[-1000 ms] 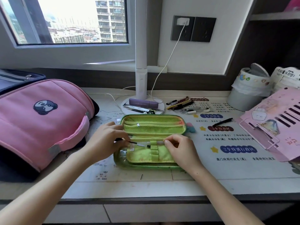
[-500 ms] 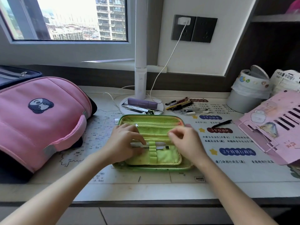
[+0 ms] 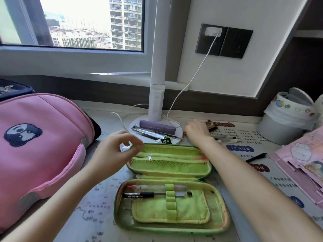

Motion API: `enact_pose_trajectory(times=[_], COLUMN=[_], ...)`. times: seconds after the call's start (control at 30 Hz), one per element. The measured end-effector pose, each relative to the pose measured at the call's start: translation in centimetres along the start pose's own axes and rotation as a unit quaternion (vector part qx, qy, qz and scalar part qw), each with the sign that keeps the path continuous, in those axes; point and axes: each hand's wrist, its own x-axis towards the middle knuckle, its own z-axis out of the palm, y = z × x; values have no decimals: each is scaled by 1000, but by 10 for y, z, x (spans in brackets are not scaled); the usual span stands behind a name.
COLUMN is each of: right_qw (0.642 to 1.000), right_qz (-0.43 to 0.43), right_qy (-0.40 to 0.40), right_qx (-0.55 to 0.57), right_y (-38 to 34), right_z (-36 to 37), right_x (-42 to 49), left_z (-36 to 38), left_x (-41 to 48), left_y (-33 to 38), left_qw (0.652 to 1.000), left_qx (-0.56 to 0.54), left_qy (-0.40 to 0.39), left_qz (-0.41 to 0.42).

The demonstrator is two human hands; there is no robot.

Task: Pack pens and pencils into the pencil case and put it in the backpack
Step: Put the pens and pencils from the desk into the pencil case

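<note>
From the head camera, the green pencil case (image 3: 220,209) lies open flat on the printed desk mat (image 3: 103,194), directly in front of the person, with its mesh-pocket lid (image 3: 167,163) folded away toward the window. Two pens are already threaded under its elastic loops (image 3: 170,195): a clear red-capped pen (image 3: 150,187) and, just below it, a black pen (image 3: 139,195).

The left hand (image 3: 115,154) hovers over the lid's left corner. Its fingers are loosely curled, with thumb and forefinger close together, and it appears to hold nothing. The right hand (image 3: 197,132) reaches past the case to the loose pile of pens (image 3: 221,137) beside the lamp base (image 3: 135,124). Its fingers curl down over the dark barrels, but I cannot tell whether they have closed on one. Another black pen (image 3: 256,157) lies apart on the mat to the right. The pink backpack (image 3: 43,145) rests on the desk at the left, near the case.

The pens are likely light, stiff and smooth, so they roll easily. Each is best pinched at mid-barrel and slid lengthwise under a loop. The case looks semi-rigid and light. Once zipped, it should lift safely if gripped across its narrow width. While it is open, the hinged lid would probably flop.
</note>
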Motion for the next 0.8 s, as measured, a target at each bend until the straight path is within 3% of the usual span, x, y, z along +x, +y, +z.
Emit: enact_pose_trajectory(times=[0.07,0.17,0.27,0.33,0.4,0.47,0.53,0.63,0.7,0.73,0.8], right_qw=[998,996,966,907,879,857,841,832,843,854,885], right_qz=[-35,-15,45,39,-41,-175,-286,-343,-328,-301,-215], right_qy=[14,81,251,411,468,480,456,430,411,402,371], right_qx=[-42,-25,50,86,82,67,62,69,113,140,182], right_y=[1,11,19,13,-12,-46,-71,-84,-79,-73,-56], right_z=[-4,-16,-43,-65,-82,-89,-86,-76,-69,-64,-52], right_x=[-2,-14,-43,-75,-114,-153,-181,-199,-204,-205,-206], left_z=[0,0,2,5,11,19,24,25,20,16,7], left_x=[2,3,0,-4,-9,-12,-17,-26,-33,-38,-48], left_y=[-4,-8,-1,13,31,47,60,67,66,60,44], left_qw=[1000,999,999,993,958,881,818,794,818,865,975], left_qx=[9,13,-8,-72,-212,-367,-448,-484,-463,-397,-139], left_qy=[-10,-20,-27,-44,-95,-160,-195,-194,-160,-132,-69], left_qz=[-10,-28,-42,-84,-167,-252,-303,-312,-302,-276,-160])
